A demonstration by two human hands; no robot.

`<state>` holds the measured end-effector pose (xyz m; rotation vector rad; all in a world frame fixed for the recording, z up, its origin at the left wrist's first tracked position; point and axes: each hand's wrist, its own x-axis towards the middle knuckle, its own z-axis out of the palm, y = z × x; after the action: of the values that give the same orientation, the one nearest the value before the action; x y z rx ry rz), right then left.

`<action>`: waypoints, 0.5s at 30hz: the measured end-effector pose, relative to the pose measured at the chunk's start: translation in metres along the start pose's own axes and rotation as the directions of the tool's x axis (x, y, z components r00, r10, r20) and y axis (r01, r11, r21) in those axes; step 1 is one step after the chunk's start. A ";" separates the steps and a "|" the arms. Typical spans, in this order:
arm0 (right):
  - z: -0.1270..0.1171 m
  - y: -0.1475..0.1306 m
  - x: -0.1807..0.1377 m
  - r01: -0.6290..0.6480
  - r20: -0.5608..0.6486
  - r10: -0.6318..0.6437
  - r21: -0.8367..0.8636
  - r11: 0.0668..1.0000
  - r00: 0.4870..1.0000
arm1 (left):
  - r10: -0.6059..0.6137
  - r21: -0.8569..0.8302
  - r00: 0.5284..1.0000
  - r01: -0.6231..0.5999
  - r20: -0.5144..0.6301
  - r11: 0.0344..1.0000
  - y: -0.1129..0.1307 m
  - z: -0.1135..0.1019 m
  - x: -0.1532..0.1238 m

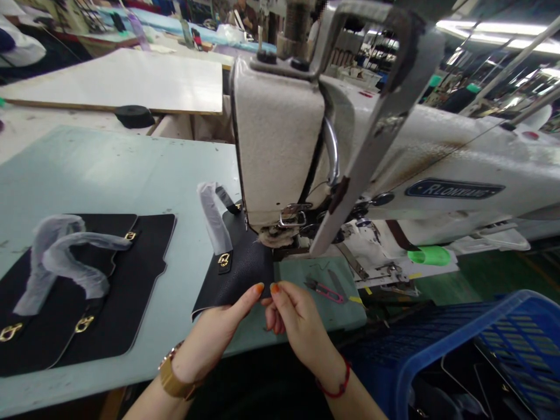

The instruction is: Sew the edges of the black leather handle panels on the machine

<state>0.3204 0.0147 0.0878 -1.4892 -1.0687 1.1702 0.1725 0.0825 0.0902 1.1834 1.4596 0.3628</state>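
A black leather panel (245,265) with a gold buckle and a foam-wrapped handle (214,219) lies under the head of a white sewing machine (280,140). My left hand (219,335) pinches the panel's near edge between thumb and forefinger. My right hand (293,318) is closed with its fingertips meeting the left hand's at that same edge; what it grips is hidden. A gold watch is on my left wrist and a red cord on my right.
A stack of finished black panels (131,274) with wrapped handles lies at the left on the pale green table (109,175). Pink thread snips (326,290) rest right of my hands. A blue plastic crate (481,350) stands at the lower right. A white board (131,81) lies behind.
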 end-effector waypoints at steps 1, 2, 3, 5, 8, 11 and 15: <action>0.000 0.000 0.001 -0.003 -0.002 0.003 -0.002 1.000 1.000 | -0.042 0.024 0.999 0.042 0.000 0.999 0.001 0.000 0.000; 0.001 -0.001 0.001 -0.009 -0.006 0.009 -0.002 1.000 1.000 | -0.075 0.037 0.997 0.075 0.000 0.996 0.002 0.000 0.000; 0.002 -0.001 0.002 -0.019 -0.010 0.019 0.008 1.000 1.000 | -0.097 0.034 0.995 0.097 0.000 0.995 0.002 0.001 0.001; 0.005 0.000 0.004 -0.042 -0.019 0.043 0.056 0.998 0.999 | -0.105 -0.017 0.994 0.105 0.001 0.994 -0.001 0.002 0.004; 0.008 0.003 0.004 -0.066 -0.023 0.070 0.148 0.987 0.997 | -0.114 -0.078 0.993 0.114 0.005 0.990 -0.008 0.003 0.009; 0.009 0.007 0.004 -0.070 -0.022 0.076 0.200 0.977 0.997 | -0.119 -0.077 0.993 0.120 0.024 0.990 -0.012 0.004 0.012; 0.008 0.008 0.004 -0.083 -0.012 0.088 0.242 0.967 0.996 | -0.094 -0.117 0.992 0.104 0.086 0.988 -0.012 0.008 0.012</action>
<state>0.3139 0.0182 0.0783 -1.3644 -0.8212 1.2918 0.1761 0.0839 0.0714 1.0129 1.4007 0.3270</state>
